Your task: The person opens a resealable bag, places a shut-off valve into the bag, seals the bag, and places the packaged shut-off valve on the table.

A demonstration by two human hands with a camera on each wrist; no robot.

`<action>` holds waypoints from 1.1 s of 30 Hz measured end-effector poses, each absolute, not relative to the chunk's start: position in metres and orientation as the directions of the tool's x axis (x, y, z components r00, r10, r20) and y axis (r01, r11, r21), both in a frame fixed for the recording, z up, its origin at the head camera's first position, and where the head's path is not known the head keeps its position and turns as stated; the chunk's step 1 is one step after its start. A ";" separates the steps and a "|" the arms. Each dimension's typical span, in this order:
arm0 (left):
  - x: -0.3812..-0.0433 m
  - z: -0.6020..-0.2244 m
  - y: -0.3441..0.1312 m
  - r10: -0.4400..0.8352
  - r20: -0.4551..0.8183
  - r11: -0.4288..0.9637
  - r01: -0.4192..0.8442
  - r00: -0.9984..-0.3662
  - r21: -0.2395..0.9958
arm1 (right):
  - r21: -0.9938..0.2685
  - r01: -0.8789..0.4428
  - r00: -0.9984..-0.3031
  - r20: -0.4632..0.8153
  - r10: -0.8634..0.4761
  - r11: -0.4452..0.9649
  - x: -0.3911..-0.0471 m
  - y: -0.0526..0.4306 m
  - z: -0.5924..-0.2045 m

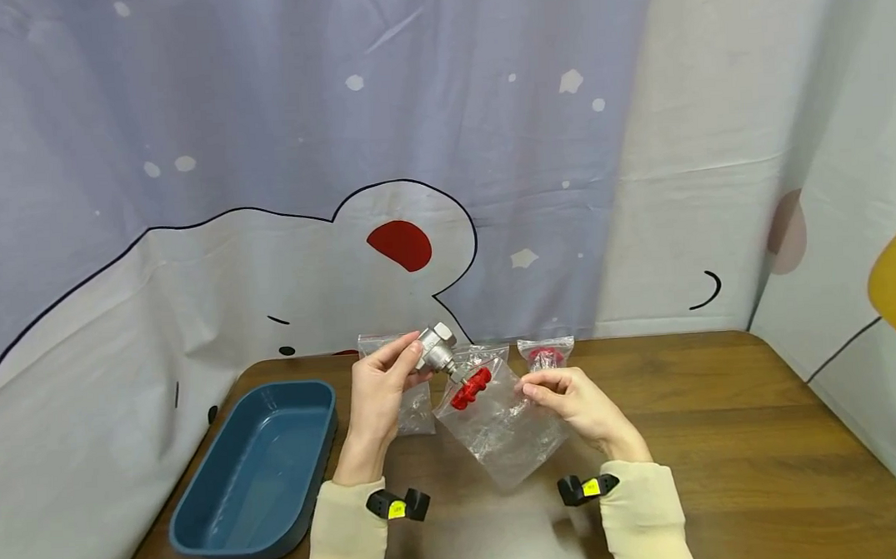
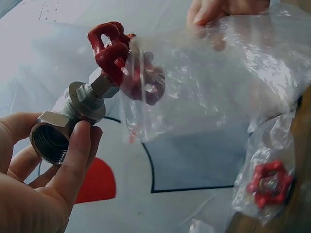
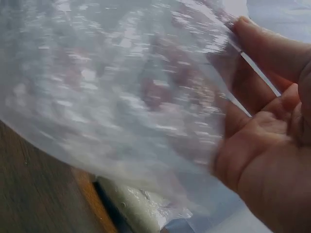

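Observation:
A silver metal valve (image 1: 438, 348) with a red handwheel (image 1: 471, 388) is held by the body between the thumb and fingers of my left hand (image 1: 378, 391). In the left wrist view the valve's threaded opening (image 2: 50, 143) faces the camera, and clear film overlaps part of the handwheel. My right hand (image 1: 584, 407) pinches the edge of a clear plastic bag (image 1: 508, 452), which hangs tilted between the hands. The bag's mouth lies at the handwheel; how far the wheel is inside I cannot tell. Motion blurs the film in the right wrist view.
A blue tray (image 1: 253, 555) stands on the left of the wooden table (image 1: 764, 466). Behind the hands lie other clear bags, one (image 1: 416, 414) by the left hand and one holding a red handwheel (image 1: 546, 358) near the right hand. A printed curtain (image 1: 275, 112) hangs at the back.

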State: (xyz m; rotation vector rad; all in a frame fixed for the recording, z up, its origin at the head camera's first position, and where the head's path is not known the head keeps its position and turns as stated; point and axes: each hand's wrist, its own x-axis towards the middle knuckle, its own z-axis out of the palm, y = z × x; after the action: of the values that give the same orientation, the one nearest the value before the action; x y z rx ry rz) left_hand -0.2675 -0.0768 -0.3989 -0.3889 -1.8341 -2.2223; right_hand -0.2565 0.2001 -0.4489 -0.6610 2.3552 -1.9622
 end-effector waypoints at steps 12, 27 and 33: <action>-0.268 -0.407 -0.061 0.029 0.340 -0.233 0.324 -0.940 0.917 | -0.950 -0.292 -0.909 0.241 -0.339 0.107 -0.254 0.190 -0.448; -0.263 -0.406 -0.048 -0.018 0.404 -0.118 0.403 -0.915 0.908 | -0.978 -0.148 -0.942 0.184 -0.282 -0.146 -0.251 0.171 -0.433; -0.262 -0.409 -0.046 -0.041 0.482 -0.074 0.484 -0.875 0.872 | -0.984 -0.133 -0.971 0.153 -0.186 -0.117 -0.249 0.169 -0.427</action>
State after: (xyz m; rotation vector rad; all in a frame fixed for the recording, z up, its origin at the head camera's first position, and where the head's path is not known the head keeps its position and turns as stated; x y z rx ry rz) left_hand -0.2620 -0.0461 -0.4086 -0.4760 -1.8471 -2.0106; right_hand -0.2492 0.1692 -0.4275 -0.3727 2.0632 -2.2907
